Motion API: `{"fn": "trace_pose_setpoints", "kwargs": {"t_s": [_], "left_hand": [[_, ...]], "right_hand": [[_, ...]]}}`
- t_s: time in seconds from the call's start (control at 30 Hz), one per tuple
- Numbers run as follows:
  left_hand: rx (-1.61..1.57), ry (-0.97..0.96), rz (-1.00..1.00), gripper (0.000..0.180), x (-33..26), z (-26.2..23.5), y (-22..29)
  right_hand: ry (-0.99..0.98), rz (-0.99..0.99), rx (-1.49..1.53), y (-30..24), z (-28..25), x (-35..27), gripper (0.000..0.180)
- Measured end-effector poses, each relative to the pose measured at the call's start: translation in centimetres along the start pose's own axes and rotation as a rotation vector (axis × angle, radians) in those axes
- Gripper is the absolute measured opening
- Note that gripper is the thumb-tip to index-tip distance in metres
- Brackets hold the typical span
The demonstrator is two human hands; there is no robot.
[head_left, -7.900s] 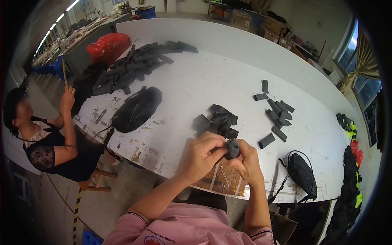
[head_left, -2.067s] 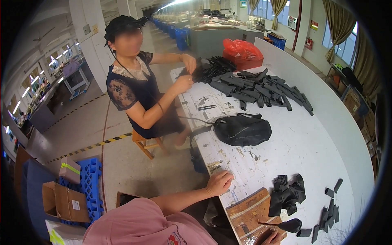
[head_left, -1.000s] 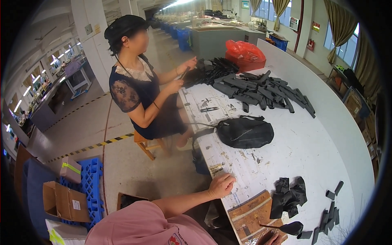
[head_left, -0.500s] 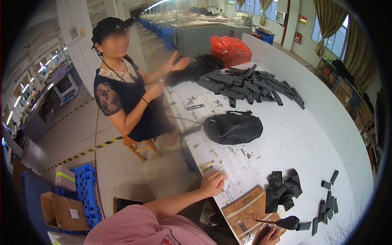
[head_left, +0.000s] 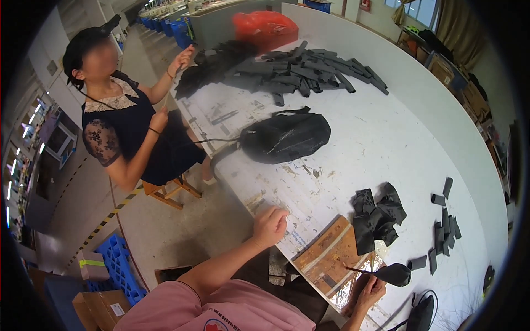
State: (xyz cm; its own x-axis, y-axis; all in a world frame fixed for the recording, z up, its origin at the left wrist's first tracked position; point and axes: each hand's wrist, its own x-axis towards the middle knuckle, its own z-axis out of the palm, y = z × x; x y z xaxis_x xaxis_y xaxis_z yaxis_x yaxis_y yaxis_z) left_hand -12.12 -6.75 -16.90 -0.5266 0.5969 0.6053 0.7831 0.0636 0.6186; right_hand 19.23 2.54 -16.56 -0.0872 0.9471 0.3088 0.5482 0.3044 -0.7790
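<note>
One white counter [head_left: 386, 138], one black mesh bag [head_left: 285, 135] near its left edge, one red plastic bag [head_left: 265, 27] at the far end, one brown board [head_left: 326, 259] at the near edge, two people, one blue crate [head_left: 118, 267] on the floor.

bare table [head_left: 386, 138] mid-way, black bag [head_left: 285, 135] and scraps [head_left: 378, 215] flanking

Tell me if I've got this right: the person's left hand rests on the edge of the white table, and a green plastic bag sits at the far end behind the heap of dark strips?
Nearly. The left hand does rest on the edge of the white table, but the plastic bag at the far end, behind the heap of dark strips, is red, not green. The head view shows it.
</note>
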Motion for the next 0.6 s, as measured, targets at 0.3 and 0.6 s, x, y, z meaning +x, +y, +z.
{"fn": "trace_pose_setpoints", "kwargs": {"t_s": [0.3, 0.6], "left_hand": [[0.009, -0.095, -0.066, 0.013, -0.1, 0.1, -0.3], [-0.011, -0.002, 0.023, 0.016, -0.3, 0.9, -0.9]], "right_hand": [[0.074, -0.040, 0.049, 2.0, 0.1, -0.3, 0.017], [0.035, -0.052, -0.242, -1.2, -0.5, 0.6, 0.008]]}}
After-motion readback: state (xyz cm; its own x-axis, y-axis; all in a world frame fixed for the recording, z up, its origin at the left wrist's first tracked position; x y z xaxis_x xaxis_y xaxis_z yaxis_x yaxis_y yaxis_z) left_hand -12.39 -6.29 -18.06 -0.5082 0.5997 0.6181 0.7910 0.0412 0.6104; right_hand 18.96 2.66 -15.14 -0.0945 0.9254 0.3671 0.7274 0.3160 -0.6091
